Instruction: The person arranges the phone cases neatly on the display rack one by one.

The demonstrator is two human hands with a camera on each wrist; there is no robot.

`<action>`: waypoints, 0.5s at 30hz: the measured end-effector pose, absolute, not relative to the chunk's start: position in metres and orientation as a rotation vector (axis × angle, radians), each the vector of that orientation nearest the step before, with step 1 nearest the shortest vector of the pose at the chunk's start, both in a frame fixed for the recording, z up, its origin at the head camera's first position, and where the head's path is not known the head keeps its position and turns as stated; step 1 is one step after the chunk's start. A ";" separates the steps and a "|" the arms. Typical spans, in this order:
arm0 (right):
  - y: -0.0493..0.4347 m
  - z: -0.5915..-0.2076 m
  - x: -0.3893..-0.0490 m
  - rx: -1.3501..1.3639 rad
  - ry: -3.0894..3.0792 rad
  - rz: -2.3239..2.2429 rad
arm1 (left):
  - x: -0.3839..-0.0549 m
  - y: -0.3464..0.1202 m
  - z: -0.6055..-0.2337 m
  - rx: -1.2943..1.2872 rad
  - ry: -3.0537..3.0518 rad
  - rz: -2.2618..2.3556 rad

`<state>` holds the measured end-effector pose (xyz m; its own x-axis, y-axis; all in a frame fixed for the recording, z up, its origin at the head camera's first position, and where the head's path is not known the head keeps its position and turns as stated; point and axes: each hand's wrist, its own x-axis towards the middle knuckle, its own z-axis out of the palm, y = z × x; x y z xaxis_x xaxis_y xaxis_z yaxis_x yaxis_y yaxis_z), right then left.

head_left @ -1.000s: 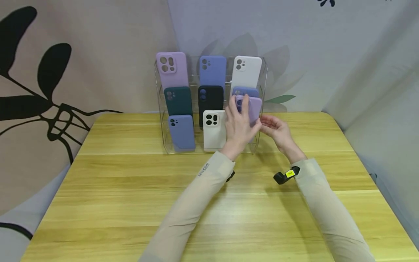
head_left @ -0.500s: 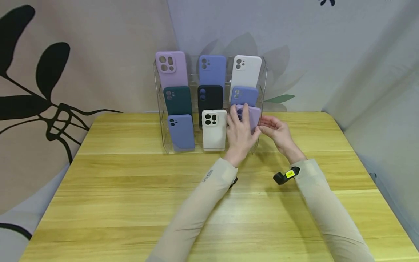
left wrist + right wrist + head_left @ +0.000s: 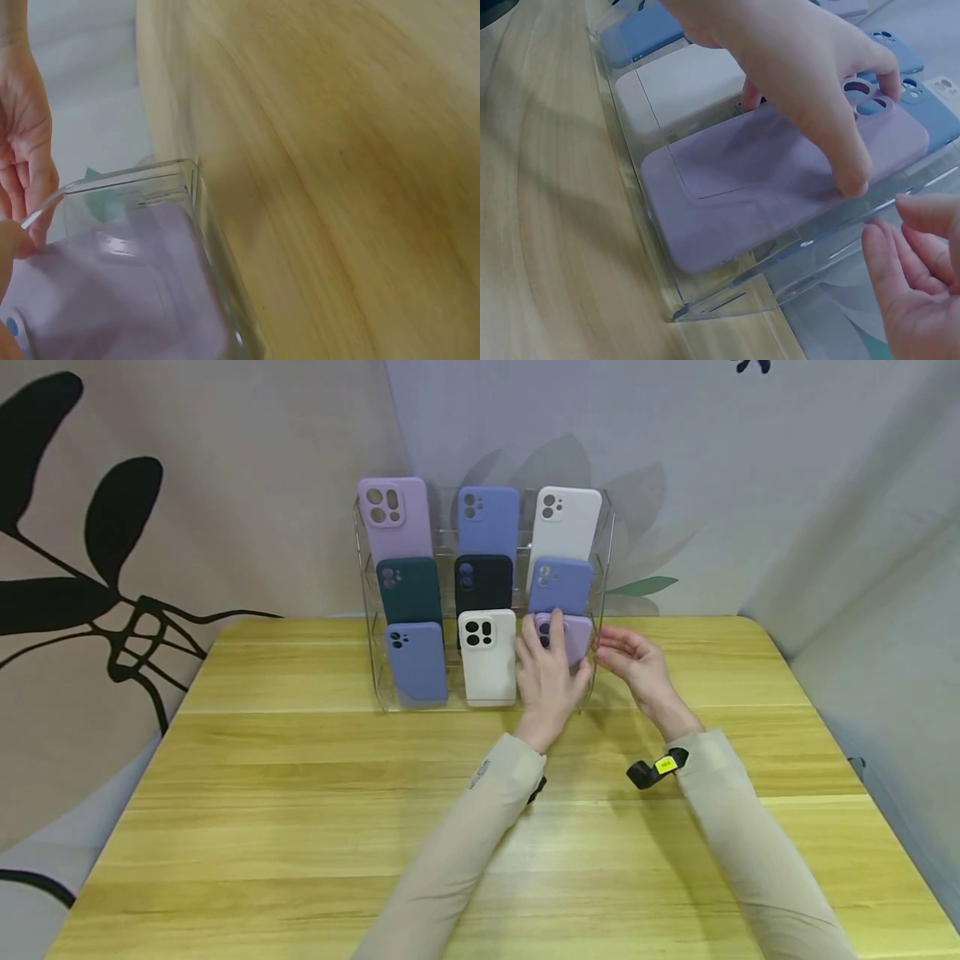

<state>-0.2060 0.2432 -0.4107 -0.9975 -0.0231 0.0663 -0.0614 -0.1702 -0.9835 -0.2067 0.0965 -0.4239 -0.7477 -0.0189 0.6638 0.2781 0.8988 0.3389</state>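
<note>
A light purple phone case (image 3: 576,635) leans in the front right place of a clear acrylic display rack (image 3: 727,300). My left hand (image 3: 546,681) grips this case from the front, its fingers at the camera cutout and its thumb on the side edge, as the right wrist view shows. My right hand (image 3: 637,668) stays at the rack's right side, thumb and bent fingers close together at the clear side panel's edge. Directly left of my left hand stands a white case (image 3: 487,656); behind the purple one is a blue case (image 3: 560,583).
Other phone cases fill the tiers: a blue one (image 3: 416,664) front left, dark green (image 3: 408,589) and black (image 3: 483,585) in the middle, a large purple (image 3: 397,539), blue (image 3: 487,518) and white (image 3: 566,527) behind. The rack stands on a wooden table (image 3: 300,793) before a patterned cloth (image 3: 247,485).
My left hand has lowered the light purple case into the front right place, uncovering more of the blue case behind. The white case beside it has shifted slightly left. My right hand has barely moved.
</note>
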 end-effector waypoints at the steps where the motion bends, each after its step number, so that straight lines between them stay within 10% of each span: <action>1: 0.243 -0.410 -0.205 0.103 -2.007 2.376 | -0.205 0.096 -0.423 -0.185 -2.365 -0.543; 15: 0.251 -0.403 -0.180 0.184 -1.981 2.355 | -0.171 0.017 -0.399 -0.488 -2.358 -0.419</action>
